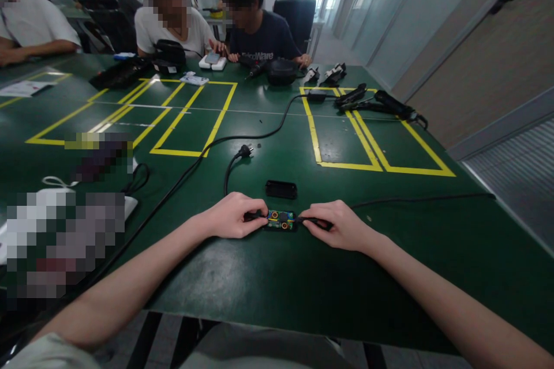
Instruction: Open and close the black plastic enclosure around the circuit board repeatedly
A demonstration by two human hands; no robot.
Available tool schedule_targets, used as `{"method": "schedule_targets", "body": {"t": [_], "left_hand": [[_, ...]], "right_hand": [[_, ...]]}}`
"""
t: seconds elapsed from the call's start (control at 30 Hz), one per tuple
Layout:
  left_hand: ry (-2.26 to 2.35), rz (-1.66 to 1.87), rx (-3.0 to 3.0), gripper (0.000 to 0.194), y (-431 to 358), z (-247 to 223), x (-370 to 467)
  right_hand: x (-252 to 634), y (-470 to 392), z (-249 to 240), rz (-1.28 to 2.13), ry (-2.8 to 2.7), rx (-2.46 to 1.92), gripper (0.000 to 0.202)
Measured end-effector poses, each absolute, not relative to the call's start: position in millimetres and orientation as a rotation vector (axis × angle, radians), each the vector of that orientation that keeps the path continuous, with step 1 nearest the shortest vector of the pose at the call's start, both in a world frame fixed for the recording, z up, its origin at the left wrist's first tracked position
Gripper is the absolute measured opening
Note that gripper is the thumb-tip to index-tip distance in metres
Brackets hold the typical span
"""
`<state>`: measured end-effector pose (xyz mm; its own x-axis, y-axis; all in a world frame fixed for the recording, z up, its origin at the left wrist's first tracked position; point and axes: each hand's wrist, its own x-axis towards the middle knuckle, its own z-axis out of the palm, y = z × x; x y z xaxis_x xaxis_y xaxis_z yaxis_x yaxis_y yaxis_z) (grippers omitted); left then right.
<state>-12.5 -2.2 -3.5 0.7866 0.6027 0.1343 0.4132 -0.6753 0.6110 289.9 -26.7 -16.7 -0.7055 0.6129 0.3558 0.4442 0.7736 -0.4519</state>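
A small green circuit board (pixel 280 219) with copper coils sits in a black plastic case half on the table in front of me. My left hand (pixel 238 215) pinches the black cable at the board's left end. At the right end, my right hand (pixel 340 225) grips the other black cable (pixel 318 222), close to where its thin coloured wires meet the board. Just beyond the board lies a loose black case cover (pixel 281 188), apart from both hands. A cord with a black power plug (pixel 246 151) curves out from behind my left hand.
A long black cable (pixel 225 138) crosses the green table (pixel 268 277). Yellow tape rectangles mark its far half. Black tools (pixel 381 105) lie at the far right. Blurred items are at the left. Across the table, people sit near a power drill (pixel 256 67) and black cases.
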Motion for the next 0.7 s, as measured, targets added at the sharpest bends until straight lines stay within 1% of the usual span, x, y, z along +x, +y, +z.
{"method": "schedule_targets", "body": {"t": [0.33, 0.53, 0.7], "left_hand": [[0.739, 0.459, 2.406, 0.018, -3.0, -3.6, -14.0], [0.852, 0.484, 2.48, 0.015, -0.4, -5.4, -12.6], [0.819, 0.52, 2.558, 0.019, 2.7, -3.9, -14.8]], "right_hand": [[288.6, -27.8, -21.7, 0.376, -2.5, -0.815, 0.024], [289.7, -25.8, -24.2, 0.361, -2.486, -0.875, 0.02], [288.2, -24.8, -23.9, 0.276, -2.432, -0.907, 0.018]]}}
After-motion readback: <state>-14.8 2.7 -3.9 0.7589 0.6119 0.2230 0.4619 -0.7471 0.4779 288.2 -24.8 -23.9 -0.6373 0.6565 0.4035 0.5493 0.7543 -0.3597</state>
